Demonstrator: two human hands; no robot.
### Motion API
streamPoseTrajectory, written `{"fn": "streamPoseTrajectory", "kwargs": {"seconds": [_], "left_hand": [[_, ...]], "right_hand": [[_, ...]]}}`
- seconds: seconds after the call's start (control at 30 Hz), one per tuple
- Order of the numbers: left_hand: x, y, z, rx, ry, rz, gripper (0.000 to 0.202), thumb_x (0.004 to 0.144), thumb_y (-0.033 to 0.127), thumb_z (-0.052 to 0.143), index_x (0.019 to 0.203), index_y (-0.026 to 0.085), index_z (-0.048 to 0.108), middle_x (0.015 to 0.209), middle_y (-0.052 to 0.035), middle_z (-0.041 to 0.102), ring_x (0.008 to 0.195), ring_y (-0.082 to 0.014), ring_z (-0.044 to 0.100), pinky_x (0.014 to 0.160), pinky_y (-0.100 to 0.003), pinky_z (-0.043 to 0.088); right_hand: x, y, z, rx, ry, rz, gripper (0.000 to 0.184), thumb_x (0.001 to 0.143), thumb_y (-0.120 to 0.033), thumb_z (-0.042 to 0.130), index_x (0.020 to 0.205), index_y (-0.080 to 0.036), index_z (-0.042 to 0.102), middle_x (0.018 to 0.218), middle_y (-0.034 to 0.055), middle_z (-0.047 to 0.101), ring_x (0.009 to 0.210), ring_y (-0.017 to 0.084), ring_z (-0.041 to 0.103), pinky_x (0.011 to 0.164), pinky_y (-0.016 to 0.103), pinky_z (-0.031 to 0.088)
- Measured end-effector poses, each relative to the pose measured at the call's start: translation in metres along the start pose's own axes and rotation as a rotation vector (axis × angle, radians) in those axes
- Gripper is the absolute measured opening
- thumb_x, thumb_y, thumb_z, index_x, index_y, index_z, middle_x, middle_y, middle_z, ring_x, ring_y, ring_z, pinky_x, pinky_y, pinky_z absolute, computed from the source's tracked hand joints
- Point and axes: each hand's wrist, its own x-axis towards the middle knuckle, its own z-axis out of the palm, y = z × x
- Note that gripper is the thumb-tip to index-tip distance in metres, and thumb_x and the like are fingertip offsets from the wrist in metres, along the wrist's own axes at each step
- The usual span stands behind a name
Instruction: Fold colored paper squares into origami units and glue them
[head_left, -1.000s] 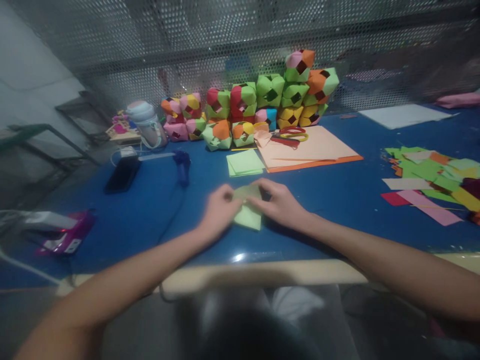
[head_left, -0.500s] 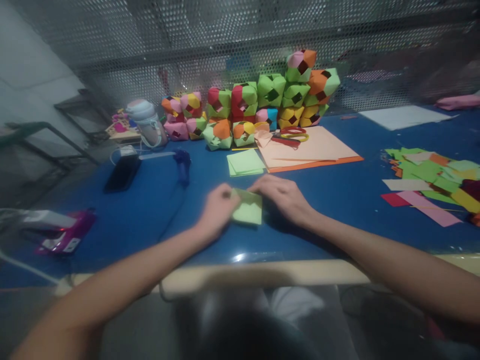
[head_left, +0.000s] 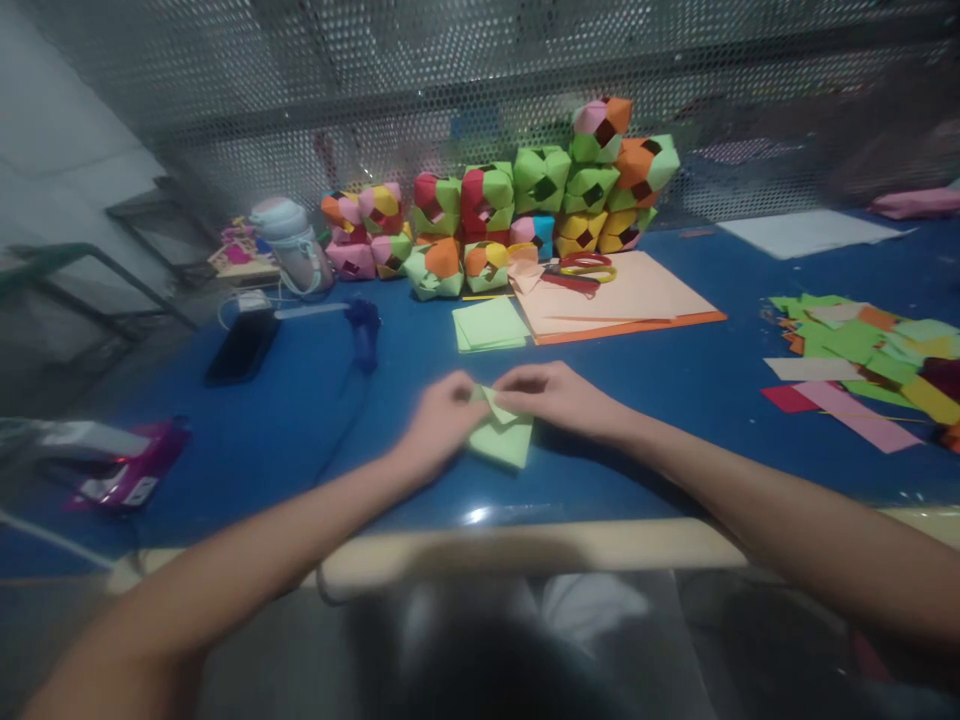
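Green folded paper square (head_left: pixel 504 438) lay mid-frame, pinched by both left hand (head_left: pixel 442 420) and right hand (head_left: pixel 551 398), likely to hold its flap down.

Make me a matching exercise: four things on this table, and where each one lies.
Things:
1. scissors
2. green paper
3. scraps
4. cubes

Places:
a. pinched between the left hand and right hand
b. on the peach sheets
c. stacked along the mesh wall at the back
d. spread at the table's right end

Pairs: 1-b, 2-a, 3-d, 4-c.
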Motion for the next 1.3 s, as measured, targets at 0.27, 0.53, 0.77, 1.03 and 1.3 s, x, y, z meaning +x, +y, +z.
{"fn": "streamPoseTrajectory", "kwargs": {"seconds": [0.27, 0.53, 0.77, 1.03, 1.3], "left_hand": [[0.0, -0.002, 0.0, -0.052, -0.045, -0.051, 0.018, 0.063, 0.026, 0.063, 0.062, 0.017, 0.047, 0.058, 0.0052, 0.048, 0.056, -0.0083, 0.042, 0.055, -0.021, 0.034], [0.001, -0.003, 0.001, -0.095, -0.048, -0.073, 0.011, 0.06, 0.018, 0.059, 0.06, 0.016, 0.048, 0.058, 0.0056, 0.048, 0.056, -0.0078, 0.042, 0.054, -0.02, 0.034], [0.001, -0.007, 0.001, -0.153, -0.083, -0.083, 0.011, 0.061, 0.017, 0.061, 0.065, 0.016, 0.051, 0.061, 0.0055, 0.05, 0.056, -0.0078, 0.044, 0.055, -0.021, 0.035], [0.001, -0.002, -0.001, -0.185, -0.125, -0.073, 0.015, 0.062, 0.02, 0.067, 0.069, 0.015, 0.054, 0.064, 0.0045, 0.052, 0.059, -0.0078, 0.046, 0.057, -0.021, 0.036], [0.002, -0.003, -0.002, -0.236, -0.147, -0.073, 0.016, 0.065, 0.024, 0.068, 0.073, 0.015, 0.057, 0.067, 0.0031, 0.056, 0.062, -0.0085, 0.05, 0.061, -0.022, 0.039]], "right_hand": [[-0.003, 0.001, -0.003, -0.308, 0.024, -0.209, 0.027, 0.08, -0.034, 0.055, 0.083, -0.012, 0.069, 0.079, 0.0046, 0.069, 0.07, 0.014, 0.058, 0.064, 0.024, 0.044], [-0.002, 0.008, -0.004, -0.467, 0.035, -0.347, 0.024, 0.084, -0.025, 0.05, 0.082, -0.012, 0.07, 0.075, 0.0033, 0.07, 0.064, 0.011, 0.058, 0.06, 0.021, 0.042], [-0.001, 0.011, -0.004, -0.574, 0.052, -0.458, 0.025, 0.087, -0.021, 0.047, 0.083, -0.01, 0.069, 0.074, 0.0055, 0.07, 0.062, 0.01, 0.058, 0.057, 0.019, 0.041], [-0.001, 0.014, -0.003, -0.631, 0.165, -0.62, 0.022, 0.086, -0.018, 0.05, 0.076, -0.011, 0.068, 0.069, 0.0057, 0.069, 0.059, 0.01, 0.059, 0.055, 0.019, 0.042], [-0.002, 0.014, 0.0, -0.626, 0.252, -0.674, 0.02, 0.085, -0.019, 0.052, 0.074, -0.012, 0.067, 0.069, 0.0052, 0.069, 0.057, 0.01, 0.057, 0.054, 0.02, 0.043]]}}
